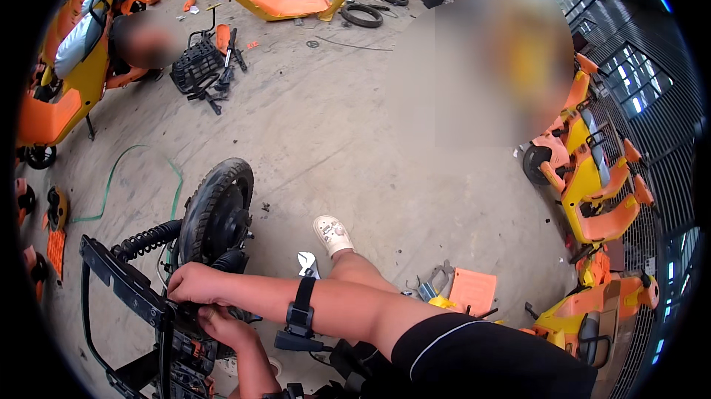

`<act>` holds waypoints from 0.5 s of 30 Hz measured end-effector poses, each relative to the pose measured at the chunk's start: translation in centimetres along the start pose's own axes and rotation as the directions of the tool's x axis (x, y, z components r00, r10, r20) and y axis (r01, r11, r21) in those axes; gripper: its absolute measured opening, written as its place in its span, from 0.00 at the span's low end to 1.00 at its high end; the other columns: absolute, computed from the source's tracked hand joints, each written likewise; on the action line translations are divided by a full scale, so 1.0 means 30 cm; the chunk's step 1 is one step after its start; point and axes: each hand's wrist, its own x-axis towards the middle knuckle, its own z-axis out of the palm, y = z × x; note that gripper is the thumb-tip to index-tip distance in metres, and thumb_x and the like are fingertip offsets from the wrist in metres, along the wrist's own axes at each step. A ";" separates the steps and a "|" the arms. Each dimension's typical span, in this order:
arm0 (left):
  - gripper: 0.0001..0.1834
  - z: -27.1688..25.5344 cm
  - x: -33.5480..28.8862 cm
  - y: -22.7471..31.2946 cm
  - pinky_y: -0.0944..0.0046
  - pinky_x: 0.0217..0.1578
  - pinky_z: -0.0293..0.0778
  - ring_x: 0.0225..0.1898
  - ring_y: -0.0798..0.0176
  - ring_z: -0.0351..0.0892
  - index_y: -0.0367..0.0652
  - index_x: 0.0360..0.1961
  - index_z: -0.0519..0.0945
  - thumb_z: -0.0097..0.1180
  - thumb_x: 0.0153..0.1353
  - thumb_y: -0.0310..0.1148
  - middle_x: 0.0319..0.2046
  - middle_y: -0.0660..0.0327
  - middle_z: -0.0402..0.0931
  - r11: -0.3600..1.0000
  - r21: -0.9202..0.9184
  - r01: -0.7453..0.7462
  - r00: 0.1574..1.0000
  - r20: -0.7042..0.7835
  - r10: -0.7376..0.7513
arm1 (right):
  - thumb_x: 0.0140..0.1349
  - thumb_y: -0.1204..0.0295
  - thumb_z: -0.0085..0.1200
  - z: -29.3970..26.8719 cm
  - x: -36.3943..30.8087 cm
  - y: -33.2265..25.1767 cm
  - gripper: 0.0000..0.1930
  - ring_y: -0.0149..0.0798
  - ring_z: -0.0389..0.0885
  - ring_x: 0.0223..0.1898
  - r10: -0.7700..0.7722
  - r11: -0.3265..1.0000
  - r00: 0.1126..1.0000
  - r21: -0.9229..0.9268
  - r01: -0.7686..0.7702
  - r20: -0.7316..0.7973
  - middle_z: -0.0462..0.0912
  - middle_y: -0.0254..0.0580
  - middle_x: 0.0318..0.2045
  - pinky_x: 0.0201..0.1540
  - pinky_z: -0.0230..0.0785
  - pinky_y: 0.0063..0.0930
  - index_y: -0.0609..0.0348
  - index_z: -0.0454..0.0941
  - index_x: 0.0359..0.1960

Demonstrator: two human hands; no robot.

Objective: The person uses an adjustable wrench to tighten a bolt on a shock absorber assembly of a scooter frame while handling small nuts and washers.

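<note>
A black scooter frame (122, 280) stands at the lower left, its rear wheel (216, 214) with a treaded tyre pointing away from me. A coil-spring shock absorber (148, 240) runs between frame and wheel. My right hand (194, 283) reaches across from the right, its fingers bent and closed against the frame's edge. Just below it, my left hand (222, 325) has its fingers pinched together at the same spot. Whatever the fingers grip is hidden. The silver jaw of an adjustable wrench (308, 264) shows behind my right forearm, beside my leg.
Yellow and orange scooters (596, 199) line the right side, with more scooters (63, 110) on the left. A black basket (196, 66), a loose tyre (361, 15) and a yellow-orange body panel (285, 5) lie ahead. A green strap (111, 177) curves across the floor. An orange panel (472, 289) lies at right.
</note>
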 end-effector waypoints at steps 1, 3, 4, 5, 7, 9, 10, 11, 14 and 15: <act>0.21 -0.007 0.004 0.000 0.58 0.56 0.68 0.53 0.57 0.72 0.28 0.54 0.65 0.41 0.74 0.39 0.53 0.48 0.69 1.000 0.010 -0.010 1.000 -0.010 0.010 | 0.51 0.70 0.61 0.003 0.001 -0.001 0.12 0.35 0.82 0.35 -0.011 1.000 1.000 -0.022 0.011 0.003 0.85 0.43 0.30 0.41 0.73 0.29 0.62 0.86 0.35; 0.21 -0.002 0.005 0.000 0.58 0.55 0.69 0.53 0.57 0.72 0.28 0.54 0.65 0.40 0.74 0.38 0.54 0.47 0.69 0.999 0.030 -0.025 0.999 -0.025 0.025 | 0.52 0.69 0.60 0.001 -0.003 -0.004 0.12 0.36 0.82 0.35 -0.031 0.997 1.000 -0.066 0.031 0.002 0.85 0.43 0.30 0.42 0.73 0.30 0.63 0.86 0.36; 0.21 0.012 -0.002 0.009 0.58 0.55 0.69 0.53 0.57 0.72 0.27 0.55 0.65 0.40 0.75 0.39 0.54 0.47 0.69 0.999 0.043 -0.020 0.999 -0.042 0.022 | 0.52 0.69 0.59 -0.001 -0.007 -0.003 0.12 0.36 0.82 0.36 -0.039 0.996 0.999 -0.080 0.038 -0.005 0.85 0.43 0.31 0.42 0.73 0.30 0.63 0.85 0.36; 0.22 0.029 -0.014 0.017 0.58 0.55 0.69 0.54 0.57 0.72 0.27 0.55 0.65 0.39 0.75 0.39 0.54 0.47 0.69 0.998 0.055 -0.017 0.998 -0.059 0.020 | 0.53 0.70 0.58 -0.001 -0.011 -0.002 0.12 0.36 0.82 0.36 -0.047 0.994 0.999 -0.095 0.046 -0.012 0.85 0.44 0.31 0.43 0.73 0.30 0.63 0.85 0.37; 0.23 0.042 -0.023 0.030 0.57 0.56 0.70 0.55 0.56 0.72 0.26 0.55 0.64 0.39 0.75 0.40 0.55 0.46 0.69 0.998 0.060 -0.001 0.997 -0.071 0.005 | 0.54 0.70 0.57 -0.007 -0.017 0.002 0.13 0.37 0.82 0.37 -0.061 0.992 0.998 -0.108 0.061 0.000 0.85 0.44 0.33 0.43 0.72 0.30 0.63 0.85 0.38; 0.24 0.028 -0.015 0.035 0.57 0.57 0.70 0.55 0.55 0.72 0.25 0.56 0.64 0.39 0.75 0.40 0.55 0.45 0.69 0.998 0.056 0.021 0.999 -0.048 -0.019 | 0.54 0.71 0.56 -0.011 -0.014 0.004 0.13 0.37 0.82 0.38 -0.080 0.992 0.996 -0.093 0.083 0.030 0.85 0.45 0.34 0.44 0.72 0.30 0.63 0.85 0.40; 0.24 0.035 -0.021 0.038 0.57 0.57 0.70 0.56 0.55 0.72 0.25 0.56 0.64 0.38 0.75 0.41 0.56 0.44 0.69 0.998 0.055 0.022 0.998 -0.051 -0.019 | 0.54 0.72 0.55 -0.014 -0.014 0.009 0.13 0.38 0.82 0.38 -0.078 0.994 0.996 -0.076 0.081 0.032 0.86 0.45 0.34 0.45 0.72 0.30 0.63 0.85 0.40; 0.24 0.044 -0.028 0.041 0.57 0.58 0.69 0.56 0.54 0.72 0.25 0.56 0.64 0.38 0.75 0.41 0.56 0.44 0.69 0.998 0.054 0.024 0.998 -0.054 -0.021 | 0.54 0.72 0.55 -0.018 -0.014 0.016 0.13 0.38 0.82 0.38 -0.077 0.995 0.997 -0.060 0.078 0.033 0.86 0.45 0.34 0.45 0.72 0.30 0.63 0.85 0.40; 0.25 0.029 -0.017 0.037 0.57 0.59 0.69 0.57 0.54 0.72 0.23 0.56 0.64 0.37 0.76 0.40 0.57 0.42 0.69 0.998 0.064 0.010 0.999 -0.038 -0.007 | 0.54 0.74 0.54 -0.014 -0.024 0.015 0.13 0.38 0.83 0.39 -0.102 0.993 0.994 -0.050 0.103 0.038 0.86 0.45 0.34 0.45 0.73 0.30 0.64 0.85 0.40; 0.25 0.028 -0.015 0.035 0.57 0.59 0.68 0.57 0.53 0.72 0.23 0.56 0.64 0.37 0.76 0.40 0.57 0.41 0.69 0.997 0.077 0.010 0.999 -0.039 -0.007 | 0.54 0.74 0.54 -0.015 -0.027 0.014 0.13 0.38 0.83 0.39 -0.111 0.992 0.993 -0.054 0.113 0.035 0.86 0.45 0.34 0.45 0.73 0.29 0.64 0.85 0.40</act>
